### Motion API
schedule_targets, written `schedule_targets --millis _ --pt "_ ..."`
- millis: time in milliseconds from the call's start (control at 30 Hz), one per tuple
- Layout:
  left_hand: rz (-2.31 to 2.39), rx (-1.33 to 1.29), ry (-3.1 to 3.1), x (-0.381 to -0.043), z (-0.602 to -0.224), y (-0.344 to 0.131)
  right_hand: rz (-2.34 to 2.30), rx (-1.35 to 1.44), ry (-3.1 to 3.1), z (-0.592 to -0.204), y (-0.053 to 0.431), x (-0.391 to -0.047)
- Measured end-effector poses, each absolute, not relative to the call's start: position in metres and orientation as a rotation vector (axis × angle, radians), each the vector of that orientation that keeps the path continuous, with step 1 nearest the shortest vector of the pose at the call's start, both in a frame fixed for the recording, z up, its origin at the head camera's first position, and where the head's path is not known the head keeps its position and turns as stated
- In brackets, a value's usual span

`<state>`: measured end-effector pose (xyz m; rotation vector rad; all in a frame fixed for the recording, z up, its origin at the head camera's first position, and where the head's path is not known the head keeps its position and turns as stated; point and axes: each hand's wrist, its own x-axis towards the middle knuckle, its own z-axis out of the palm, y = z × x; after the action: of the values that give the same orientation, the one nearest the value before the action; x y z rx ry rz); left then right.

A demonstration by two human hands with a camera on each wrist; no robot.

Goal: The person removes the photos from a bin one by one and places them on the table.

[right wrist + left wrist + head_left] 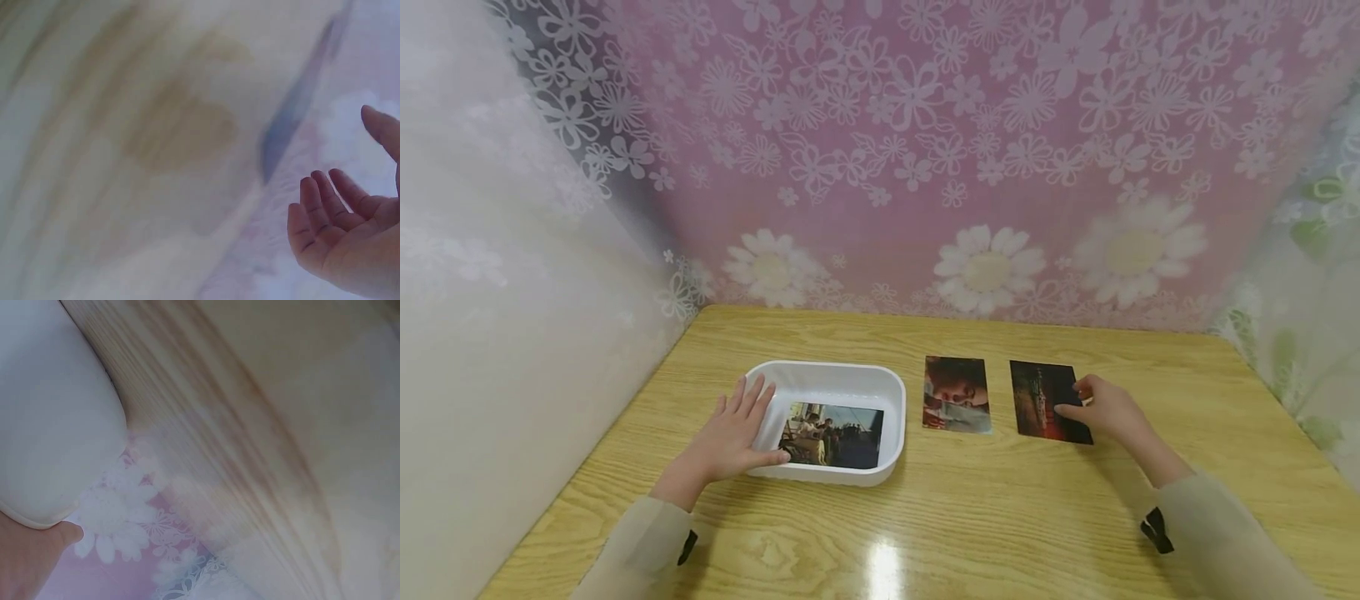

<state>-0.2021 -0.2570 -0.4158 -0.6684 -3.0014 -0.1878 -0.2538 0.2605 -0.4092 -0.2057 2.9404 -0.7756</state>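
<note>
Tray work at a wood-grain table [985, 517]: white tray [835, 383] is standing on the person's left, two photo prints are lying flat to the right of it, and a third, the tray print [835, 437], is lying face up on the tray floor with its long side running left to right. That orientation is following the tray's own length, so the print is fitting without bending, as far as one can judge.

Left hand [733, 442] is resting across the tray's left end, fingers straight and spread over the rim, thumb reaching over the near rim; it is not clenching. Probable reason: it is steadying a light container against sliding. Thumb tip is coming right up to the tray print's near-left corner; whether it is touching, cannot tell.

Right hand [1108, 408] is hovering or resting at the right edge of the dark print [1041, 398], the outermost of the row. Thumb is overlapping the picture and the index finger is bending near the edge. Right wrist view is showing thumb and fingers standing well apart with nothing between them, so I am recording the hand as unclasped. Judgement: it is approaching by the edge because a flat sheet is offering little else to grip.

Middle print [957, 394] is lying between tray and dark print, touching neither; the gaps are leaving its sides accessible to fingers
</note>
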Motion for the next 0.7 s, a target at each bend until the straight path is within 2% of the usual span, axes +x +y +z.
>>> schedule_targets --millis 233,533,700 --pt "-0.188 -0.662 -3.012 -0.203 -0.415 -0.257 -0.81 -0.507 3.033 -0.398 0.212 -0.243" --pt "-0.196 -0.67 -2.995 -0.202 -0.415 -0.257 -0.928 -0.719 2.929 -0.391 0.118 -0.234" --pt "-0.2 -0.664 -2.995 -0.202 -0.416 -0.256 -0.849 -0.834 2.966 -0.387 0.071 -0.233"
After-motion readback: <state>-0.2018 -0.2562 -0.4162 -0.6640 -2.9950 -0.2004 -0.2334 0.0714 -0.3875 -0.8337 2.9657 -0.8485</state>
